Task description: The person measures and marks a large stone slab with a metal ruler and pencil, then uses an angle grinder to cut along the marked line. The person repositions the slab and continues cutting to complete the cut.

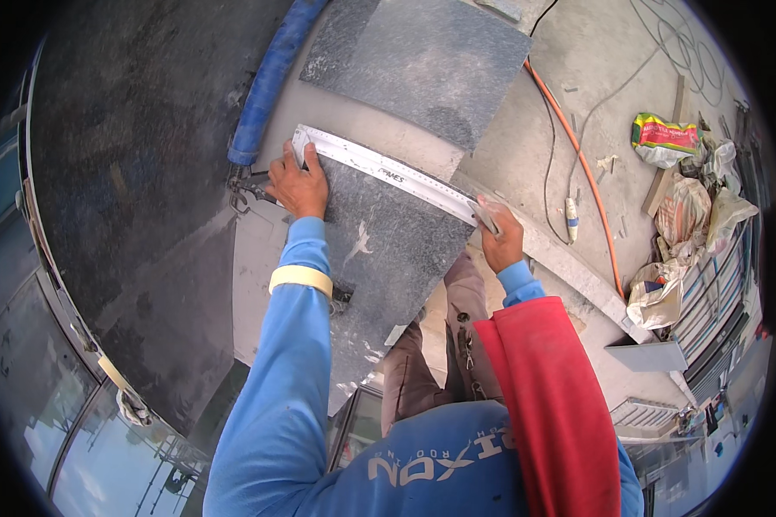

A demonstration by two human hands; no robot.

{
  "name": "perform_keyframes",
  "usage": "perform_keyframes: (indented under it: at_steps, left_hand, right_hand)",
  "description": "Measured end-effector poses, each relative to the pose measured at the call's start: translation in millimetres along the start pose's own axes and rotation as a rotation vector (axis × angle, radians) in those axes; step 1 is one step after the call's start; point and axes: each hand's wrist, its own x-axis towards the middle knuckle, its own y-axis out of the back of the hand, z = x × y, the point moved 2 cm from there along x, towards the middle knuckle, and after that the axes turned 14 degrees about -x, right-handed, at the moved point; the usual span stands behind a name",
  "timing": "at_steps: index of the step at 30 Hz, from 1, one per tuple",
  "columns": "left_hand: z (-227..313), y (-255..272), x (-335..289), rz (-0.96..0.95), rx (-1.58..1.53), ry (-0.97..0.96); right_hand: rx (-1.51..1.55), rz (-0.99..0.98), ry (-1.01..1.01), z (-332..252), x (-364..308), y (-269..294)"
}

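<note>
A long white metal straightedge [379,172] with dark markings lies slantwise across the far edge of a dark grey, speckled slab [397,246]. My left hand [300,183] grips its left end, thumb on top and fingers at the outer side. At the right end, my right hand [502,239] is closed around a short, flat grey piece [485,219] that touches the straightedge. Whether that piece is a separate tool or part of the straightedge I cannot tell. A pale scuff marks the slab below my left hand.
Beyond the straightedge lies another grey slab [431,60]. A blue tube [272,82] runs along a large dark surface [147,172] at left. To the right are an orange hose [588,168], a small white bottle [571,220], a red-green bag [664,138] and crumpled sacks [685,207].
</note>
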Motion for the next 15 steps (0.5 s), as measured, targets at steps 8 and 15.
perform_keyframes:
  at_steps: [8, 15]
  left_hand:
    - [-1.5, -2.4, -0.2, -0.027, -0.015, -0.024]
    - [-1.9, -5.5, 3.2, -0.019, -0.018, -0.078]
  right_hand:
    - [0.023, 0.013, 0.019, 7.5, -2.4, -4.9]
    - [-0.046, -0.033, -0.015, 8.5, -3.4, -3.3]
